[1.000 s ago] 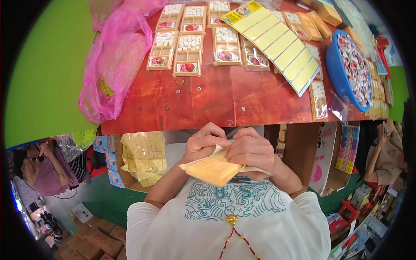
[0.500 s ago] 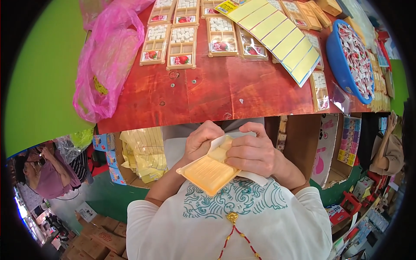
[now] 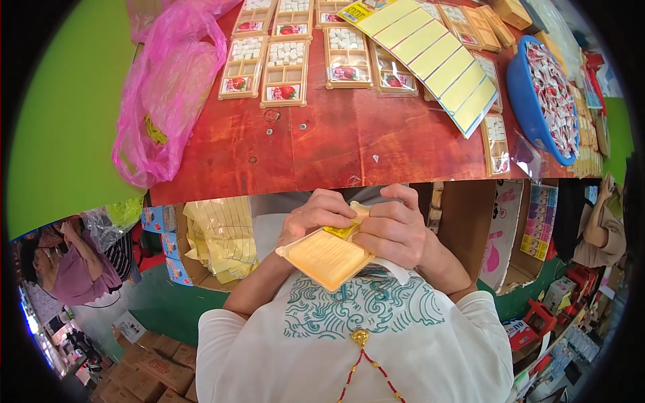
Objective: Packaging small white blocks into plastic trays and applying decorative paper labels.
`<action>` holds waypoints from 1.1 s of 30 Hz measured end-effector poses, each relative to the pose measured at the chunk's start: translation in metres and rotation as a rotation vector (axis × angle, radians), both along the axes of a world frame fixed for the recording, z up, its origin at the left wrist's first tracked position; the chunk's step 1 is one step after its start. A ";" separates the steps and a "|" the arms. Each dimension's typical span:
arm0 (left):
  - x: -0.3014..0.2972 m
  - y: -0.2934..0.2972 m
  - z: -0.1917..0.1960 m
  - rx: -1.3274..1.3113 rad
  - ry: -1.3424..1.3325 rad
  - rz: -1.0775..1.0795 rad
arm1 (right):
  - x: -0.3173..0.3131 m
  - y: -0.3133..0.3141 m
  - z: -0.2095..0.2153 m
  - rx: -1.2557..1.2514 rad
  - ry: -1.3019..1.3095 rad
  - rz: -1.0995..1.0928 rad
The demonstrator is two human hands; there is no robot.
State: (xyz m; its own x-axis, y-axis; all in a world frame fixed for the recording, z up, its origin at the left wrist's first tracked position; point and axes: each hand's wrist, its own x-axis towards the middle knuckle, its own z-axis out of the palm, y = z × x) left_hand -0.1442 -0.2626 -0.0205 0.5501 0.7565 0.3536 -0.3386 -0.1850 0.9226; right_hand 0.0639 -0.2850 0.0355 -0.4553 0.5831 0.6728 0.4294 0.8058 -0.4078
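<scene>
Just beyond my chest, both hands hold a pale orange plastic tray point(image 3: 327, 258), its ribbed face turned up and tilted. My left hand point(image 3: 314, 213) is closed at the tray's far left, its fingertips on a yellow label point(image 3: 341, 232) across the far part. My right hand point(image 3: 393, 230) grips the far right side with curled fingers. A white paper strip point(image 3: 392, 270) sticks out below that hand. Ahead on the red table point(image 3: 316, 148) stand several similar trays point(image 3: 285, 70) with white cubes and strawberry-printed packets. A sheet of yellow labels point(image 3: 430, 64) lies across some of them.
A blue basin point(image 3: 531, 101) full of small wrapped packets stands at the right. On the left lies a pink plastic bag point(image 3: 168, 101). Below the table edge are a carton with yellow sheets point(image 3: 220, 238) and another open carton point(image 3: 463, 221). Other people point(image 3: 84, 272) sit at both sides.
The white flap at the tray's far end has given way to a yellow label lying across it. My left fingers have moved right onto that label. The tray has risen slightly in view.
</scene>
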 end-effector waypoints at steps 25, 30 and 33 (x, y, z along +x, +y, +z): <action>-0.013 0.004 -0.003 -0.672 -0.244 -0.071 | 0.005 0.005 -0.006 0.101 -0.015 -0.133; -0.032 0.039 0.006 -1.015 -0.014 -0.345 | 0.002 0.008 -0.012 0.232 -0.076 -0.059; -0.025 0.045 0.023 -1.094 0.204 -0.521 | 0.002 0.010 -0.011 0.251 -0.133 -0.005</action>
